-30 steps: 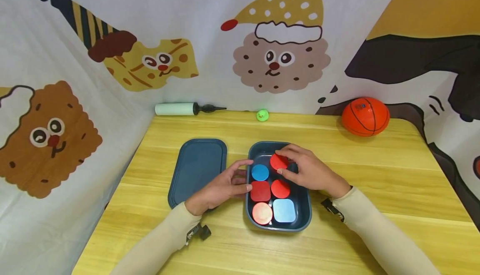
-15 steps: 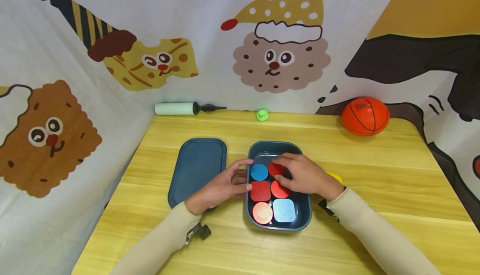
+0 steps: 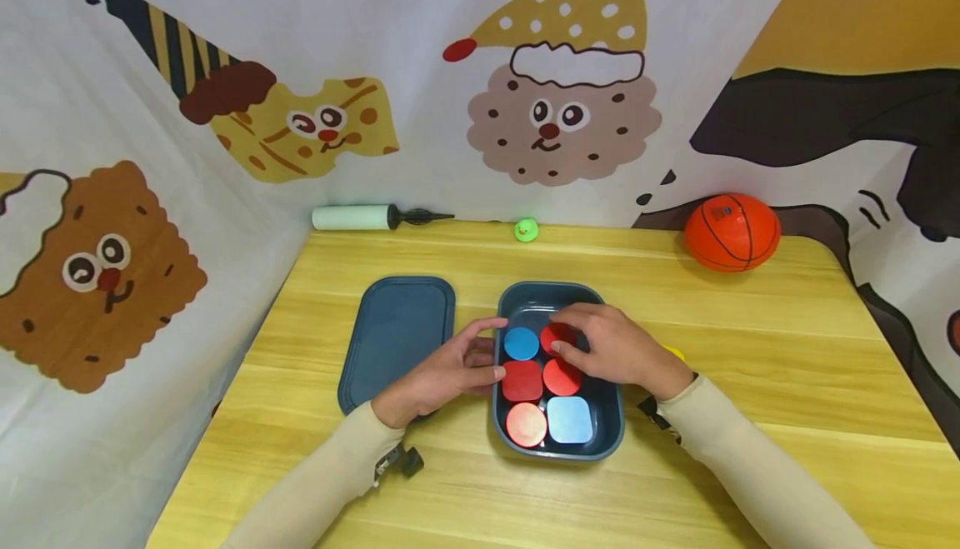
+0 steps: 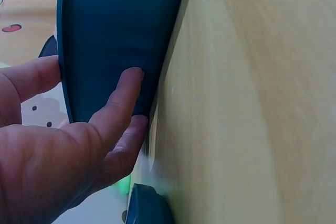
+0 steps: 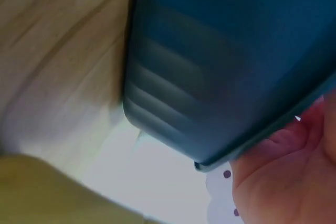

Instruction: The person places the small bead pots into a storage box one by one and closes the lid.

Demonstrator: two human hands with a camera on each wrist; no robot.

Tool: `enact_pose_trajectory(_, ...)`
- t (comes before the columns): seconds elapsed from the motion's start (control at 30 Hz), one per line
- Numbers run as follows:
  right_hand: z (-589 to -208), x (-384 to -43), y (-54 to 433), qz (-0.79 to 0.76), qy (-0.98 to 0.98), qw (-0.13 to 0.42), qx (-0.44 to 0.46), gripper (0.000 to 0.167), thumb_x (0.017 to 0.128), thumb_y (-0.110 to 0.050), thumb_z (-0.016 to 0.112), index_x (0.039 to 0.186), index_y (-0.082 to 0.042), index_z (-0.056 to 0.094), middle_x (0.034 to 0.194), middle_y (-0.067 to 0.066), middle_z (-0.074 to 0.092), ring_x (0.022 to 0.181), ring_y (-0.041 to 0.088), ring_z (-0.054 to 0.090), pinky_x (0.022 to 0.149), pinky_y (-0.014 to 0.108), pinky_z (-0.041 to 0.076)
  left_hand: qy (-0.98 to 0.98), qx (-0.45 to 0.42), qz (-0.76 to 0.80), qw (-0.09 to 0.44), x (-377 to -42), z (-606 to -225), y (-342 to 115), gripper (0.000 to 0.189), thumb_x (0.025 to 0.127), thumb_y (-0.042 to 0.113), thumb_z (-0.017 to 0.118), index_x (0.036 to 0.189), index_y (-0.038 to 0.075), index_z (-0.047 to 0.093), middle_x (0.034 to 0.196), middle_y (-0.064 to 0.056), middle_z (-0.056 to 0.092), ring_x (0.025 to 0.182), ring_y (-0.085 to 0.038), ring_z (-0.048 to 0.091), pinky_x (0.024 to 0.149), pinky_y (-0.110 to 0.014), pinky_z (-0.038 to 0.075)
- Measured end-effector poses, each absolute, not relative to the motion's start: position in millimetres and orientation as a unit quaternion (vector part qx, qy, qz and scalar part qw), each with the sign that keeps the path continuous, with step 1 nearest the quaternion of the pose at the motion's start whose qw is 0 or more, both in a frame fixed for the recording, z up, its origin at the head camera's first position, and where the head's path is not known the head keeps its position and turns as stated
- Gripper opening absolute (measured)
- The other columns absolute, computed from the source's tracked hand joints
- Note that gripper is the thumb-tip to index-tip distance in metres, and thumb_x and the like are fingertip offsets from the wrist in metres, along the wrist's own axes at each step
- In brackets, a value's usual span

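A dark blue rectangular box point(image 3: 613, 416) stands on the table. Inside it sit a blue round piece point(image 3: 521, 344), a dark red square piece point(image 3: 522, 381), a red round piece point(image 3: 562, 376), a pale red round piece point(image 3: 527, 425) and a light blue square piece point(image 3: 570, 420). My right hand point(image 3: 611, 349) reaches over the box's right wall and pinches another red round piece point(image 3: 553, 337), partly covered by the fingers. At the left wall, my left hand point(image 3: 446, 374) touches the outside with extended fingers point(image 4: 123, 95), the thumb at the rim.
A dark blue lid point(image 3: 401, 324) lies left of the box, partly under my left hand. Along the back edge are a hand pump point(image 3: 356, 217), a green rubber duck point(image 3: 527, 230) and a red toy basketball point(image 3: 732, 232). Something yellow point(image 3: 677, 353) lies behind my right wrist.
My right hand has brought the red round piece down and toward me, in beside the blue round one. In the last half second it has barely moved. The left hand stays put.
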State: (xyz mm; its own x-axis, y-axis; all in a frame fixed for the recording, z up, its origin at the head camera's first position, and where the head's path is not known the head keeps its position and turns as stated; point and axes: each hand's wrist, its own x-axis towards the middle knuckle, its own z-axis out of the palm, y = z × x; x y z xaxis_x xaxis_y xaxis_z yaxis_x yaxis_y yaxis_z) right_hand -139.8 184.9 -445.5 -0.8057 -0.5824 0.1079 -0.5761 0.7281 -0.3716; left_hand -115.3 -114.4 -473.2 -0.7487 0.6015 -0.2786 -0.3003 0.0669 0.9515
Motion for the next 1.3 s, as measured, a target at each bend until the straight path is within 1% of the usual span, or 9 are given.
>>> enact_pose_trajectory(0.2, -439.9, -138.5, 202.9, -0.255, 0.914, -0.037, -0.314, 0.043, 0.096, -0.029, 0.078, 0.131, -0.006, 0.073, 0.128, 0.008, 0.075, 0.113, 0.027, 0.073, 0.094, 0.048, 0.063, 0.647, 0.114, 0.675, 0.336, -115.5, -472.0, -114.4, 0.078, 0.101, 0.011, 0.072, 0.166, 0.025, 0.031, 0.153, -0.022, 0.046, 0.125, -0.022, 0.062, 0.098, -0.044, 0.062)
enact_pose_trajectory(0.33, -435.5, -135.4, 219.1, -0.286, 0.909, -0.052, -0.299, 0.04, 0.098, -0.025, 0.076, 0.132, -0.005, 0.071, 0.13, 0.009, 0.073, 0.107, 0.028, 0.074, 0.088, 0.046, 0.065, 0.649, 0.114, 0.673, 0.336, -114.5, -470.8, -114.0, 0.078, 0.101, 0.011, 0.072, 0.166, 0.025, 0.031, 0.153, -0.021, 0.046, 0.125, -0.022, 0.062, 0.098, -0.043, 0.062)
enact_pose_trajectory(0.53, -436.3, -131.6, 246.0, -0.308, 0.909, -0.065, -0.272, 0.036, 0.099, -0.018, 0.075, 0.131, -0.004, 0.07, 0.129, 0.012, 0.072, 0.111, 0.029, 0.072, 0.086, 0.048, 0.065, 0.647, 0.115, 0.675, 0.336, -114.5, -471.2, -112.9, 0.078, 0.101, 0.011, 0.072, 0.166, 0.025, 0.031, 0.153, -0.021, 0.046, 0.125, -0.023, 0.062, 0.098, -0.043, 0.062)
enact_pose_trajectory(0.7, -437.0, -125.0, 266.9, -0.298, 0.916, -0.087, -0.253, 0.033, 0.096, -0.015, 0.078, 0.127, -0.007, 0.072, 0.126, 0.01, 0.073, 0.112, 0.027, 0.072, 0.086, 0.047, 0.065, 0.648, 0.116, 0.674, 0.336, -114.8, -471.9, -113.3, 0.078, 0.101, 0.01, 0.071, 0.166, 0.025, 0.031, 0.153, -0.021, 0.046, 0.126, -0.023, 0.061, 0.099, -0.044, 0.062)
enact_pose_trajectory(0.87, -442.4, -116.5, 286.5, -0.275, 0.927, -0.086, -0.239, 0.036, 0.094, -0.017, 0.081, 0.128, -0.008, 0.072, 0.127, 0.009, 0.074, 0.111, 0.025, 0.072, 0.087, 0.046, 0.065, 0.652, 0.116, 0.672, 0.332, -114.5, -471.8, -113.8, 0.077, 0.102, 0.01, 0.071, 0.166, 0.025, 0.03, 0.153, -0.021, 0.046, 0.127, -0.024, 0.061, 0.098, -0.044, 0.062)
enact_pose_trajectory(0.97, -448.7, -109.9, 296.1, -0.261, 0.931, -0.076, -0.244, 0.037, 0.096, -0.018, 0.08, 0.13, -0.007, 0.07, 0.128, 0.008, 0.074, 0.111, 0.024, 0.072, 0.086, 0.045, 0.064, 0.651, 0.118, 0.672, 0.333, -114.6, -471.9, -114.0, 0.078, 0.102, 0.01, 0.07, 0.167, 0.024, 0.029, 0.153, -0.021, 0.046, 0.128, -0.025, 0.061, 0.099, -0.044, 0.061)
enact_pose_trajectory(1.07, -454.3, -102.6, 302.7, -0.25, 0.935, -0.06, -0.244, 0.039, 0.097, -0.022, 0.078, 0.132, -0.007, 0.069, 0.13, 0.007, 0.073, 0.111, 0.024, 0.072, 0.086, 0.047, 0.064, 0.65, 0.12, 0.672, 0.334, -114.5, -471.7, -114.1, 0.078, 0.102, 0.01, 0.07, 0.167, 0.024, 0.029, 0.154, -0.022, 0.046, 0.127, -0.024, 0.061, 0.099, -0.044, 0.061)
enact_pose_trajectory(1.2, -460.6, -93.1, 305.7, -0.239, 0.941, -0.03, -0.239, 0.046, 0.097, -0.031, 0.08, 0.135, -0.01, 0.068, 0.134, 0.004, 0.071, 0.118, 0.026, 0.069, 0.094, 0.051, 0.06, 0.649, 0.12, 0.673, 0.334, -114.4, -471.7, -113.9, 0.078, 0.102, 0.01, 0.07, 0.167, 0.024, 0.029, 0.153, -0.022, 0.046, 0.126, -0.023, 0.062, 0.099, -0.044, 0.061)
enact_pose_trajectory(1.3, -464.3, -88.0, 306.2, -0.23, 0.944, -0.019, -0.236, 0.053, 0.093, -0.037, 0.083, 0.137, -0.013, 0.067, 0.135, 0.002, 0.07, 0.121, 0.025, 0.067, 0.1, 0.044, 0.056, 0.648, 0.119, 0.674, 0.334, -114.3, -471.3, -113.8, 0.078, 0.102, 0.01, 0.071, 0.167, 0.024, 0.029, 0.153, -0.022, 0.045, 0.126, -0.023, 0.062, 0.098, -0.044, 0.062)
